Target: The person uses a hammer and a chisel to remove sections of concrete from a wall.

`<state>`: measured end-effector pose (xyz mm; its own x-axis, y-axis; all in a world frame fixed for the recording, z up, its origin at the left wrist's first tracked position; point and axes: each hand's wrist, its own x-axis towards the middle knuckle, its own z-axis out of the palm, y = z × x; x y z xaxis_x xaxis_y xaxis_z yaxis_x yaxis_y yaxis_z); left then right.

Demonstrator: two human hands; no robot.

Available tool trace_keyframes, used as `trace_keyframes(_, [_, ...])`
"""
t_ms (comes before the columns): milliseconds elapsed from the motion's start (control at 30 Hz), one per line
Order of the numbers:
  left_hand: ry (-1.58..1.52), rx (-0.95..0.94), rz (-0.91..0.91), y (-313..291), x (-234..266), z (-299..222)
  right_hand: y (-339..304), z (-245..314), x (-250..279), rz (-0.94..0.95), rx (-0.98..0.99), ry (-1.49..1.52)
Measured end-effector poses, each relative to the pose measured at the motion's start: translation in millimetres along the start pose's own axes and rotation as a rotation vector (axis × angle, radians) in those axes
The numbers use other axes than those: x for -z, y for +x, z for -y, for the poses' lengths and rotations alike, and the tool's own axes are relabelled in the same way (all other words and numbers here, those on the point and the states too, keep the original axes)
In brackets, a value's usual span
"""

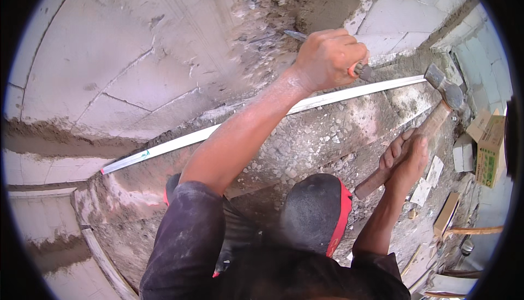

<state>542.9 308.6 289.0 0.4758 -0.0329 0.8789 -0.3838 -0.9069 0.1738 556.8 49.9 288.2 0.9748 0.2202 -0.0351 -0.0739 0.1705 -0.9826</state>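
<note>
My left hand (330, 57) is closed round a chisel (295, 35). Its pointed metal tip shows on the left of my fist, close to the rough, broken strip of wall (267, 22). The chisel's butt end sticks out on the right past an orange ring. My right hand (406, 158) grips the wooden handle of a hammer (436, 120). The hammer's steel head points away to the far right, apart from the chisel. Most of the chisel's shaft is hidden inside my fist.
A long white straight bar (180, 143) lies along the foot of the block wall (103, 54). Stone chips (297, 153) cover the dirty floor. At the right stand a cardboard box (489, 147) and a white block (463, 154). My dark-clad knee (315, 213) is in the lower middle.
</note>
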Motion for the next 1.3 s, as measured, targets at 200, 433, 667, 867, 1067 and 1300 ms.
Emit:
trace_keyframes(200, [0.023, 0.07, -0.174, 5.6, -9.7, 3.5, 5.3, 16.5, 29.7, 0.326, 0.198, 0.201])
trace_keyframes(433, [0.047, 0.23, -0.306, 15.5, -18.2, 13.1, 22.1, 31.4, 3.8, 0.798, 0.499, 0.441])
trace_keyframes(667, [0.211, 0.623, -0.273, -51.6, -20.0, 43.5, -5.5, 20.1, -23.0, 0.446, 0.336, -0.508])
trace_keyframes(867, [-0.048, 0.24, -0.177, -58.3, -35.0, -22.2, -7.6, 24.1, -31.3, 0.238, 0.335, -0.13])
trace_keyframes(1067, [0.006, 0.102, -0.205, -38.9, -6.7, -0.5, -17.2, 21.3, -26.9, 0.108, 0.197, -0.074])
trace_keyframes(1300, [-0.007, 0.007, -0.247, -33.1, -8.5, -2.9, -32.5, 20.3, -28.8, 0.166, 0.388, -0.074])
